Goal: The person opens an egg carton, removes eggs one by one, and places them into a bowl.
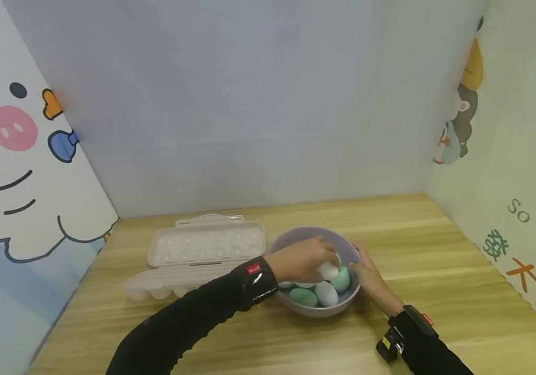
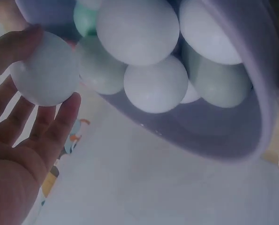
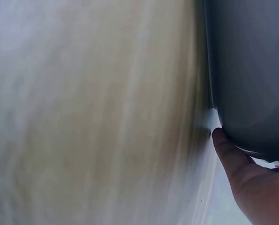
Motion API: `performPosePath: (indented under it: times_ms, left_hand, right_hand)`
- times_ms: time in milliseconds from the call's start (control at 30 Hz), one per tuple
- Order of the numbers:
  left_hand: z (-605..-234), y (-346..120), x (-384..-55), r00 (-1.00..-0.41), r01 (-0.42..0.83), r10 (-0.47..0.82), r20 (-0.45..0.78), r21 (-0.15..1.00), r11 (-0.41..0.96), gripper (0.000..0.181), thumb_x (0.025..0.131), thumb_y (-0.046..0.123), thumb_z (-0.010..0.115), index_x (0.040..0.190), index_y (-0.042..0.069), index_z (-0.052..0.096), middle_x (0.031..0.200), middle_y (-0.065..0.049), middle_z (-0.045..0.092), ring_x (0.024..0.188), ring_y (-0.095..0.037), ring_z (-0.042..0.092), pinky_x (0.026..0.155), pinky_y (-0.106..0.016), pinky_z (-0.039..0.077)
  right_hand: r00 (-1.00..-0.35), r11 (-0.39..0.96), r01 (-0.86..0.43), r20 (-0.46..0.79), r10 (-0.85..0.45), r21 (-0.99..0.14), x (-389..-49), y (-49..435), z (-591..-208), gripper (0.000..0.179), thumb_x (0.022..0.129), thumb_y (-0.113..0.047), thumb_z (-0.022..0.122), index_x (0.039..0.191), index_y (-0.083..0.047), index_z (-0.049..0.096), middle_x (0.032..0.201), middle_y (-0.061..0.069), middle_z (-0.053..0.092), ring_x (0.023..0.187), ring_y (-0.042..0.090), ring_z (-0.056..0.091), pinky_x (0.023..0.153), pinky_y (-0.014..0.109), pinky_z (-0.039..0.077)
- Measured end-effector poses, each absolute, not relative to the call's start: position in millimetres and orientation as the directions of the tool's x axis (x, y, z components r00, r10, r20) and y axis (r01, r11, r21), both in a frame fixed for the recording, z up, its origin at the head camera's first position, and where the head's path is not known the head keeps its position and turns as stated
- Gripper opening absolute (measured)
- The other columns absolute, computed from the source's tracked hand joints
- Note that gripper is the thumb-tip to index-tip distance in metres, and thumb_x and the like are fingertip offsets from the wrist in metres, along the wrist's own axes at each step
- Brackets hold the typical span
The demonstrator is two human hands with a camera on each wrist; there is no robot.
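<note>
My left hand (image 1: 302,259) reaches over a light purple bowl (image 1: 315,312) and pinches a white egg (image 2: 48,70) between its thumb and fingertips. Below it, the bowl holds several eggs, among them a white egg (image 1: 326,295), a dark green egg (image 1: 303,297) and a pale green egg (image 1: 342,280). At the bowl's right side my right hand (image 1: 372,278) holds the rim, its thumb at the edge and fingers against the outside. In the right wrist view a finger (image 3: 230,152) touches the bowl's outer wall (image 3: 254,79).
Left of the bowl lies an opened clear plastic egg carton (image 1: 207,244), its dimpled half toward the back. Rounded shapes show through its near half, partly hidden by my left sleeve (image 1: 193,317). Printed walls enclose the wooden table (image 1: 436,260) behind and at both sides.
</note>
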State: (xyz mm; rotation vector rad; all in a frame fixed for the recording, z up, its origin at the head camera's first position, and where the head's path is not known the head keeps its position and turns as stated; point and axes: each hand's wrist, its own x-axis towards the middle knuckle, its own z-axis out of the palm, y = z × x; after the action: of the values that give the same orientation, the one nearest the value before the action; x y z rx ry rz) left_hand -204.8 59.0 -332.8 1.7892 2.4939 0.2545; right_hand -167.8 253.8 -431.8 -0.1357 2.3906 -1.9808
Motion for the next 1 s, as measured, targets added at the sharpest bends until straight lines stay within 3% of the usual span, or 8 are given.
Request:
performPosePath:
  times_ms: [400,733,1000]
  left_hand:
    - [-353.8,56.2,-200.5,-0.317,0.948,0.948,0.007,0.029,0.317,0.038,0.07,0.018,0.075,0.106,0.016,0.062,0.104,0.003,0.054,0.097,-0.01,0.046,0.075,-0.015,0.041]
    - [-356.9,49.1,-194.8,-0.306,0.951,0.949,0.079,-0.03,0.309,0.039,0.071,0.018,0.073,0.108,0.015,0.06,0.107,0.003,0.055,0.101,-0.011,0.046,0.08,-0.014,0.041]
    - [-327.8,11.2,-191.8,-0.425,0.901,0.883,0.199,-0.002,0.434,0.038,0.08,0.02,0.066,0.116,0.013,0.054,0.118,-0.002,0.052,0.113,-0.018,0.044,0.094,-0.03,0.038]
  right_hand:
    - [-0.993,0.205,-0.029,0.005,-0.119,-0.978,-171.4,235.8,-429.7,0.051,0.091,-0.002,0.029,0.139,-0.008,0.013,0.146,0.02,0.009,0.132,0.038,0.008,0.105,0.056,0.009]
    - [-0.991,0.198,-0.046,0.02,-0.133,-0.979,-172.4,232.7,-430.7,0.05,0.09,-0.001,0.028,0.139,-0.006,0.015,0.146,0.02,0.011,0.132,0.037,0.007,0.105,0.055,0.008]
    - [-0.992,0.236,-0.04,0.009,-0.128,-0.971,-174.9,247.4,-430.4,0.049,0.092,-0.003,0.029,0.139,-0.005,0.014,0.145,0.02,0.012,0.132,0.038,0.008,0.105,0.057,0.009]
